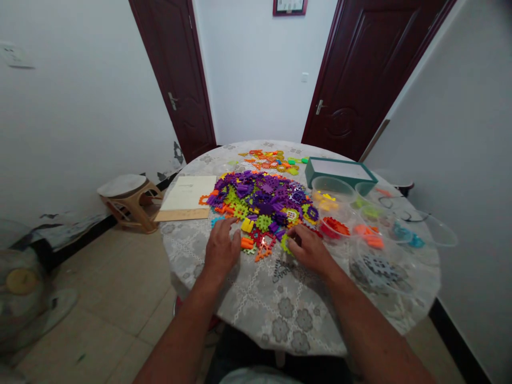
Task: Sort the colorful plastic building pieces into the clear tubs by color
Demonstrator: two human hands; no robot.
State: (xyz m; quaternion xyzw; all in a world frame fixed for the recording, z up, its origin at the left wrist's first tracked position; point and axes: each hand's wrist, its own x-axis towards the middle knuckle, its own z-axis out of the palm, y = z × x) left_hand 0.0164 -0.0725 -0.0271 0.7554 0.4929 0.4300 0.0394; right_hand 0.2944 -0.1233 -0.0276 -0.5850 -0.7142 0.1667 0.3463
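A large pile of plastic gear-shaped building pieces (266,200), mostly purple and lime green, lies on the round table. My left hand (221,248) rests at the pile's near left edge, thumb and fingers apart, with nothing seen in it. Beside its thumb are an orange piece (247,243) and a yellow piece (247,224). At the near right edge, my right hand (307,246) has its fingers closed on a lime-green gear piece (285,244). Between the hands lies an orange triangular piece (263,250). A grey triangular piece (281,270) is on the cloth just below my right hand.
Clear tubs of sorted pieces stand at right, holding yellow pieces (326,201), red pieces (335,226), blue pieces (408,236) and grey pieces (378,270). Behind them is a green box (340,172). A paper sheet (188,193) lies left; loose orange pieces (268,159) lie beyond the pile.
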